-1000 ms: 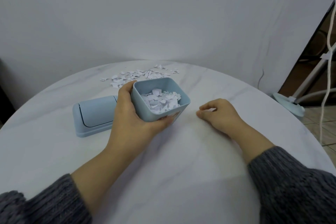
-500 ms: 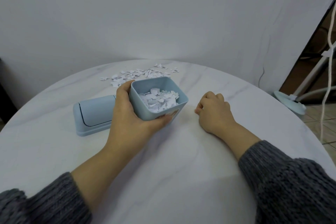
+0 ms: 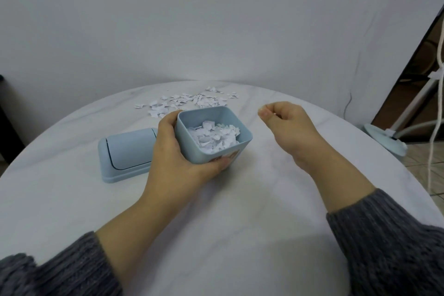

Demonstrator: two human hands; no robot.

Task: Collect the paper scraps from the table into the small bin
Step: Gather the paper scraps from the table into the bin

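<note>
Head camera gives me the small light-blue plastic bin [image 3: 206, 116], rectangular with rounded corners, at the middle of the round white marble-look table [image 3: 240, 223]. It is open at the top and leans a little. Torn white paper scraps [image 3: 213, 137] lie heaped inside it, up to just under the rim. I cannot tell whether its base rests on the table.

My view of the left hand [image 3: 175, 151] shows it gripping the bin from the left. The fingers curl round the far left corner, and the thumb presses across the near wall, over a small printed picture.

More loose white paper scraps [image 3: 185, 103] are scattered on the table just beyond the bin, toward the far edge. The nearest of them lie beside the left hand's fingertips.

Right of the bin and apart from it, the right hand [image 3: 288, 127] is held above the table. Its fingers are curled in, with the thumb tip against the forefinger. Whether anything is pinched between them I cannot tell.

Left of the bin, partly behind the left hand, a light-blue rectangular lid with a flap [image 3: 127, 154] lies flat on the table.

Both forearms come out of grey knitted sleeves [image 3: 60, 267] at the near edge. Past the table's right edge, a pale-blue lamp base [image 3: 386, 142] sits on the floor. A plain white backdrop [image 3: 216, 19] fills the far side.
</note>
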